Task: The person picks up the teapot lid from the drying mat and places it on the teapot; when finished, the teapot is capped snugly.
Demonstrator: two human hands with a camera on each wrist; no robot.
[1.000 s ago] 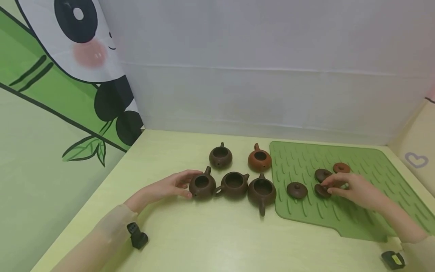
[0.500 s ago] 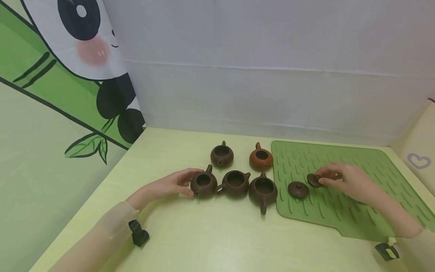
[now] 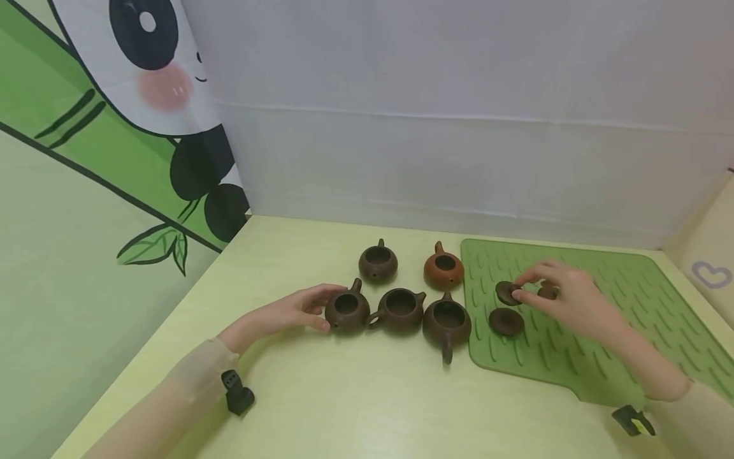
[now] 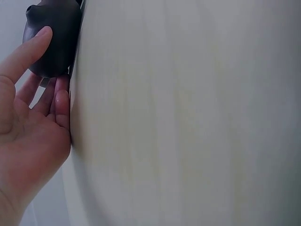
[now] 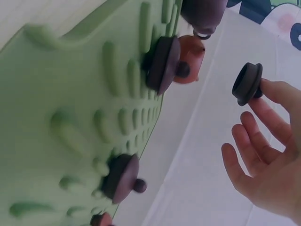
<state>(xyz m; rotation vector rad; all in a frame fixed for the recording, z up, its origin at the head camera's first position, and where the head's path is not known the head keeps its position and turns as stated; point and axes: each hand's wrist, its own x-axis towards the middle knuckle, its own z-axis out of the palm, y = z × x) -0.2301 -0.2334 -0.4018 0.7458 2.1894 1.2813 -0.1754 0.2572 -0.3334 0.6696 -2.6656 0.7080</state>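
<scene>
Right wrist view is showing the right hand (image 5: 277,146) pinching a dark brown teapot lid (image 5: 248,84) between thumb and finger, other fingers hanging loose. The pinch looks to be sitting on the knob side, probably because that's leaving the rim free. In the head view, that lid is hovering over the green mat (image 3: 610,271), just beyond another dark lid (image 3: 507,322) that's lying knob-up, likely for easy grabbing. Meanwhile the left hand (image 3: 292,310) is cupping the leftmost front teapot (image 3: 348,324) on the table (image 3: 344,395), thumb touching its side, presumably steadying it.
</scene>
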